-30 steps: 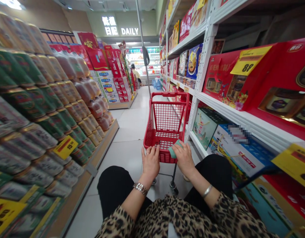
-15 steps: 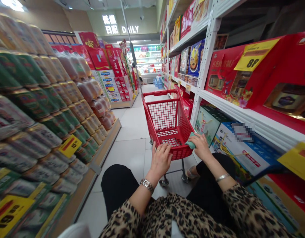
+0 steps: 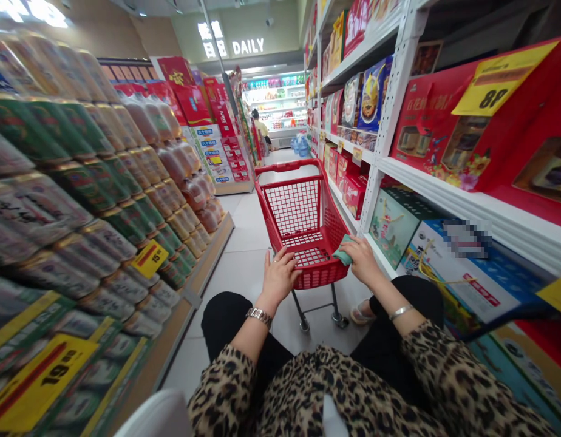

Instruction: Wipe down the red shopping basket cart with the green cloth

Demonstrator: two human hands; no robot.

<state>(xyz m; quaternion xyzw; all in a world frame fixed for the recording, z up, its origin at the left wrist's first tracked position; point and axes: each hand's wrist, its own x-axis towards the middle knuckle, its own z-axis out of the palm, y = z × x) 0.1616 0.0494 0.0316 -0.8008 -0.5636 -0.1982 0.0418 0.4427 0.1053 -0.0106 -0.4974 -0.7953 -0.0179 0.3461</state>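
Can packs (image 3: 82, 188) stand stacked; boxes (image 3: 444, 127) line shelves (image 3: 444, 192).

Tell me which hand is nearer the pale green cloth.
Right: the right hand holds the pale green cloth at the red plastic shopping cart's near right corner. The left hand is apart from the cloth, at the cart's near left corner.

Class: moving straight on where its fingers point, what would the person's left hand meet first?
Most likely the red shopping cart; the left hand is at its near edge, though whether they touch is unclear.
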